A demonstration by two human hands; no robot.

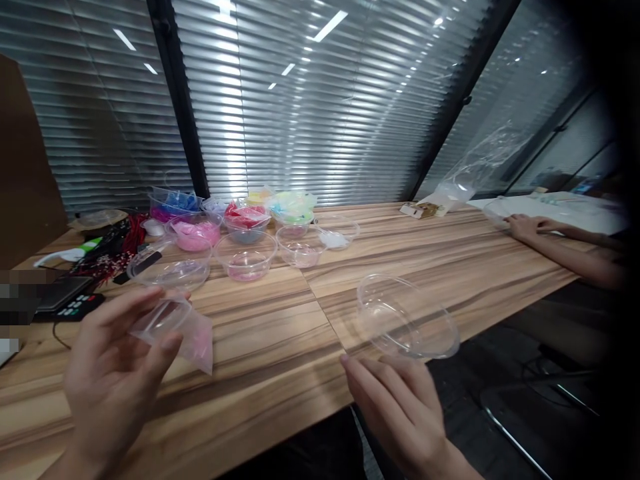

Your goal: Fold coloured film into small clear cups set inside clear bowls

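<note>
My left hand [123, 360] pinches a small clear plastic bag [193, 333] with pink material in its lower corner, held above the table. My right hand [400, 400] has its fingers curled at the near edge of a clear plastic bowl [407, 320]; the thumb is hidden behind the hand. This bowl looks tilted, its rim reaching past the table's front edge. Beyond my left hand stand a clear bowl [170, 273], another with a little pink in its bottom [245, 260], and a smaller one with pink [300, 250].
Farther back are bowls of pink [195, 235], red [245, 215] and blue-purple [175, 205] material. A black scale [70, 300] and red-black wires [120, 250] lie left. At right, another person's hands [527, 225] rest by a clear bowl [495, 210]. A small box [420, 209] sits near the blinds.
</note>
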